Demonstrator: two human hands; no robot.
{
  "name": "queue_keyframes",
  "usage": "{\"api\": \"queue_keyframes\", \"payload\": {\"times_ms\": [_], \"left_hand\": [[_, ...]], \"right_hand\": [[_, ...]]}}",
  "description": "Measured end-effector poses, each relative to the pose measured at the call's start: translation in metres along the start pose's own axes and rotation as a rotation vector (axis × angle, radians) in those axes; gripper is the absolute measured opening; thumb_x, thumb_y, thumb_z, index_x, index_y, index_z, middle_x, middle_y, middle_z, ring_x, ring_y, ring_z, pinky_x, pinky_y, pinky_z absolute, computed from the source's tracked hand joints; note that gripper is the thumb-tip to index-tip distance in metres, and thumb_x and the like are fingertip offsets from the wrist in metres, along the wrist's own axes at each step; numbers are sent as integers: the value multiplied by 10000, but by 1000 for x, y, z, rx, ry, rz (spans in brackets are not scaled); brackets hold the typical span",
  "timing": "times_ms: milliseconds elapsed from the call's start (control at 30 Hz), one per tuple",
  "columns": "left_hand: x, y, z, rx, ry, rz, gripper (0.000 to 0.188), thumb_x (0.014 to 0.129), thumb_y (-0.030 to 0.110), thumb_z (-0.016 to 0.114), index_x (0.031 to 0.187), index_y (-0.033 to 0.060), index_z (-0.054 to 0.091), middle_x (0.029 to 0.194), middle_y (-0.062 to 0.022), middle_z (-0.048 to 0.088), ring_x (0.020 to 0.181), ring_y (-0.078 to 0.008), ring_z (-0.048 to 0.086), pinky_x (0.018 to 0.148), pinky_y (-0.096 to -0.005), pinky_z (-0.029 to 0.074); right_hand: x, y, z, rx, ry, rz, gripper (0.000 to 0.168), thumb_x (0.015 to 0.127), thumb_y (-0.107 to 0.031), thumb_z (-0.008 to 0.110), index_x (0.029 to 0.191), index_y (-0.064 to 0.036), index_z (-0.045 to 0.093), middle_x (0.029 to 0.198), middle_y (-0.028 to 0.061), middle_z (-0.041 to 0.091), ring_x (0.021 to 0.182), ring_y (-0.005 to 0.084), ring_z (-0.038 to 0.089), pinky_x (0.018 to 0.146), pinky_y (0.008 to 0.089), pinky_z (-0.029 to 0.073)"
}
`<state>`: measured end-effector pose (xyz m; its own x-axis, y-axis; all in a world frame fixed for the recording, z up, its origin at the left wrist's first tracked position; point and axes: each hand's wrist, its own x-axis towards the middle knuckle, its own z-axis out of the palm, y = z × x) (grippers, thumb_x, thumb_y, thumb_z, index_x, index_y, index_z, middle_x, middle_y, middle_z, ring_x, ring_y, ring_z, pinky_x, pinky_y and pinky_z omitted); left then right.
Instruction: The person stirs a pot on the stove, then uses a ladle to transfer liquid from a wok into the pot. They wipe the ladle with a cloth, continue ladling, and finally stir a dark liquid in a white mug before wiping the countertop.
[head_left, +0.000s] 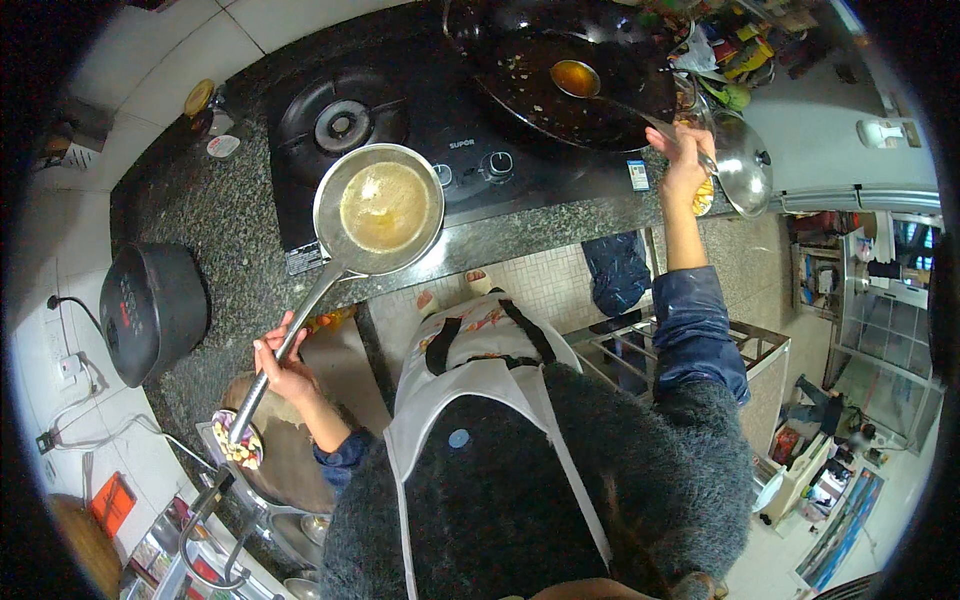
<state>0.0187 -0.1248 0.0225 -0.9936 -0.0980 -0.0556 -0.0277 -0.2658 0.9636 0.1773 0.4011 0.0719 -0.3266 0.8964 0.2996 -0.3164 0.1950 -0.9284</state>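
My left hand (285, 364) grips the long metal handle of a pan or wide strainer (427, 259), which is over the counter's front edge beside the left burner. A yellowish, bubbly liquid shows in its middle; whether mesh lies above it cannot be told. My right hand (686, 154) is closed around the handle of a metal ladle (576, 79). The ladle's bowl holds amber liquid and is over the large dark wok (525, 109). Small pale bits cling to the wok's inner wall.
The left gas burner (343, 126) has nothing on it. A black appliance (154, 311) stands on the granite counter at left. Near my left hand, a bowl of chopped pieces (238, 441) is by a round wooden board (292, 457). A metal lid (742, 165) lies right of the wok.
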Motion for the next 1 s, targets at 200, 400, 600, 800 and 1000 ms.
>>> {"api": "queue_keyframes", "payload": {"times_ms": [200,400,600,800,1000], "left_hand": [[3,-4,-5,-26,-34,13,376,912,252,385,712,-56,470,781,-184,545,877,-395,578,559,-323,574],[4,-6,-5,-71,-37,11,358,914,225,385,712,-57,471,761,-186,556,862,-397,584,562,-344,576],[4,-4,-2,-91,-34,16,354,914,218,386,698,-52,461,757,-193,556,855,-402,584,559,-345,575],[4,-7,-6,-86,-52,10,346,912,230,394,704,-36,464,772,-189,555,872,-402,578,564,-339,567],[3,-7,-4,-107,-34,12,331,915,201,375,705,-43,453,761,-186,551,835,-401,590,558,-332,571]], "right_hand": [[-9,-13,6,-29,-35,-33,102,811,-65,482,794,21,430,875,192,521,651,388,609,585,403,551],[-22,-30,22,13,-46,-56,73,803,-36,461,795,31,434,876,206,519,624,367,612,560,393,556],[-38,-43,38,5,-91,-66,77,801,-35,443,798,40,428,888,221,513,620,375,611,553,400,558],[-52,-49,52,10,-132,-66,78,797,-30,429,814,45,419,889,229,506,615,380,609,553,410,558],[-66,-61,62,-15,-105,-23,68,790,-18,438,807,45,416,886,227,502,608,385,606,530,408,554]]}}
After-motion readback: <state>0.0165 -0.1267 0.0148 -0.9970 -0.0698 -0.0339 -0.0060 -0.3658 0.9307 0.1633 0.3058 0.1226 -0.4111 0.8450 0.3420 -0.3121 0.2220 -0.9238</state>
